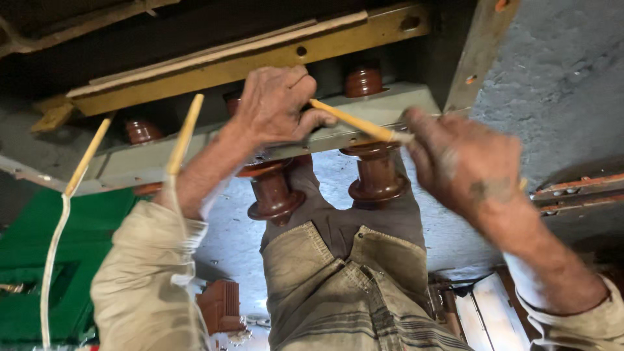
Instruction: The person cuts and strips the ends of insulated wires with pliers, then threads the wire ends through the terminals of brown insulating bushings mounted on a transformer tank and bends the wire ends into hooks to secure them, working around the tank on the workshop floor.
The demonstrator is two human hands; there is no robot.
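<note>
Sleeves: both beige, rolled back a bit, closest to the lens at the bottom corners.
Trousers: khaki work pants (pixel 351 292) fill the bottom middle, so the view is straight down the body.
Right hand (pixel 465 166): pretty motion-blurred, fingers look curled shut around the near end of a yellow sleeved rod (pixel 354 121), though I can't be sure how tight with that blur.
Left hand (pixel 276 104): fingers folded over the grey metal rail (pixel 383 110), thumb pressed against the far end of that same rod.
Rod position: runs diagonally between the two hands, lying right across the front face of the rail.
Insulators: two brown ceramic insulators (pixel 377 175) hang under the rail, just below the hands; more brown ones sit behind it.
Other rods: two more yellow sleeved rods (pixel 185 133) lean on the rail off to the left, with white cord (pixel 52 260) trailing down.
Further back: yellow metal bar (pixel 260 55) runs above the rail.
Floor: green panel (pixel 71 260) down left, grey concrete beyond.
</note>
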